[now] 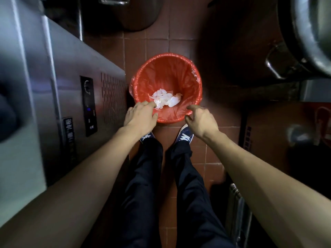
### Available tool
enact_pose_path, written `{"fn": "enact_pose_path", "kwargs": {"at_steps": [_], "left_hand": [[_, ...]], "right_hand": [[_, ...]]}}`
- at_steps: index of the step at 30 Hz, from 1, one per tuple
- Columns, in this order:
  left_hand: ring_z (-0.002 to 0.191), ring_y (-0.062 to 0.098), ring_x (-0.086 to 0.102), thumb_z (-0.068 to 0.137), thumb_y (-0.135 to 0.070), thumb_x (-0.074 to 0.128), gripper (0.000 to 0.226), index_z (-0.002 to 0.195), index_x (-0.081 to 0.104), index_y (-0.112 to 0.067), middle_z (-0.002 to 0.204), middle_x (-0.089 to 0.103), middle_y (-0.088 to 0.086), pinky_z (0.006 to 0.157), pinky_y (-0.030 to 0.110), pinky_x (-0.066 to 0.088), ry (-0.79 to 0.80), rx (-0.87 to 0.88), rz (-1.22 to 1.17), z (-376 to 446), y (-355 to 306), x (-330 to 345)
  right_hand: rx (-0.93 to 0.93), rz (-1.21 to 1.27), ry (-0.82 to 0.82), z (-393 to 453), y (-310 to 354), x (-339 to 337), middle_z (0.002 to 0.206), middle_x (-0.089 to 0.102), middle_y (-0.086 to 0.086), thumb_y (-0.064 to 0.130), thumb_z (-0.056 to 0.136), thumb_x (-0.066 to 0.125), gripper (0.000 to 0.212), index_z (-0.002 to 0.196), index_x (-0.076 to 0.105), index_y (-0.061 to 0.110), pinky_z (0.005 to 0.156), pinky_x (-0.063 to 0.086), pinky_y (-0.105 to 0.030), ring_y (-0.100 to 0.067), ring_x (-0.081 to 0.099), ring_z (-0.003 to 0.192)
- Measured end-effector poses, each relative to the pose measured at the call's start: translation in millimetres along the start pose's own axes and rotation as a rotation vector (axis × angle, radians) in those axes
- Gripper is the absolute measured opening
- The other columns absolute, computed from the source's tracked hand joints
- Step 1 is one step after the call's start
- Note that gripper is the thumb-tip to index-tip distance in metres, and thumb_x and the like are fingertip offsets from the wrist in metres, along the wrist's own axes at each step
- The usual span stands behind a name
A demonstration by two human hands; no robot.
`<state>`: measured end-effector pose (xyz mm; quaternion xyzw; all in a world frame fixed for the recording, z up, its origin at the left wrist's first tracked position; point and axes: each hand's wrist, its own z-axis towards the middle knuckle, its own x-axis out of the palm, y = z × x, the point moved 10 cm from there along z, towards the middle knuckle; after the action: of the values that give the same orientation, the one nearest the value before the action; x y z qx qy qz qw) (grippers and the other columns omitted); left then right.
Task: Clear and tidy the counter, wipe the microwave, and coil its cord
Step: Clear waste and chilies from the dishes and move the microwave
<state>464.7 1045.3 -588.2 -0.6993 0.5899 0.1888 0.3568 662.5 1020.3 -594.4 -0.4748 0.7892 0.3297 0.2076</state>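
Observation:
A red waste bin (172,68) lined with a red plastic bag stands on the floor in front of my feet. Crumpled white paper (165,100) lies at its bottom. My left hand (141,116) hovers over the bin's near left rim with fingers loosely curled and nothing in them. Over the near right rim, my right hand (201,120) is held the same way, thumb and fingers apart, holding nothing. The microwave and its cord are out of view.
A stainless-steel cabinet (71,90) with a black control panel (88,106) rises on the left. Large metal pots stand at the top (132,13) and upper right (304,36). A cardboard box (286,133) sits at the right. The floor is brown tile (157,43).

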Motion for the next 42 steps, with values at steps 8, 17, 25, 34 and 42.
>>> {"fn": "enact_pose_path", "kwargs": {"at_steps": [8,17,25,34,42], "left_hand": [[0.128,0.027,0.051,0.097,-0.035,0.049,0.044,0.139,0.051,-0.022,0.139,0.057,0.002,0.104,0.045,0.040,-0.058,0.070,-0.021,-80,-22,-68],[0.137,0.021,0.041,0.097,-0.036,0.052,0.050,0.145,0.043,-0.024,0.149,0.047,-0.002,0.109,0.044,0.035,-0.154,0.153,-0.024,-144,-44,-139],[0.140,0.020,0.038,0.097,-0.040,0.051,0.055,0.148,0.039,-0.023,0.151,0.045,-0.002,0.112,0.043,0.033,-0.348,0.108,-0.013,-183,-62,-215],[0.147,0.020,0.024,0.098,-0.040,0.049,0.060,0.152,0.034,-0.019,0.156,0.036,-0.001,0.115,0.045,0.027,-0.541,-0.026,0.001,-230,-91,-250],[0.137,0.023,0.040,0.095,-0.037,0.058,0.053,0.143,0.047,-0.018,0.144,0.050,0.002,0.108,0.044,0.035,-0.719,-0.240,-0.085,-304,-63,-255]], "right_hand": [[-0.095,-0.043,-0.136,-80,64,-82,0.130,0.064,0.002,0.028,0.087,0.054,0.040,0.126,0.060,0.026,0.090,0.052,-0.045,-0.029,0.062,0.112],[-0.182,-0.173,-0.273,-163,101,-136,0.117,0.063,0.008,0.032,0.085,0.050,0.035,0.118,0.061,0.026,0.076,0.055,-0.044,-0.027,0.065,0.099],[-0.357,-0.208,-0.356,-184,141,-203,0.109,0.066,0.004,0.031,0.087,0.054,0.020,0.104,0.062,0.023,0.076,0.054,-0.043,-0.029,0.063,0.098],[-0.581,-0.170,-0.363,-197,159,-255,0.126,0.065,0.003,0.029,0.088,0.057,0.032,0.118,0.064,0.021,0.086,0.053,-0.044,-0.029,0.062,0.110],[-0.892,-0.218,-0.331,-227,214,-268,0.111,0.065,0.008,0.035,0.084,0.037,0.037,0.108,0.063,0.025,0.073,0.055,-0.044,-0.025,0.064,0.098]]}}
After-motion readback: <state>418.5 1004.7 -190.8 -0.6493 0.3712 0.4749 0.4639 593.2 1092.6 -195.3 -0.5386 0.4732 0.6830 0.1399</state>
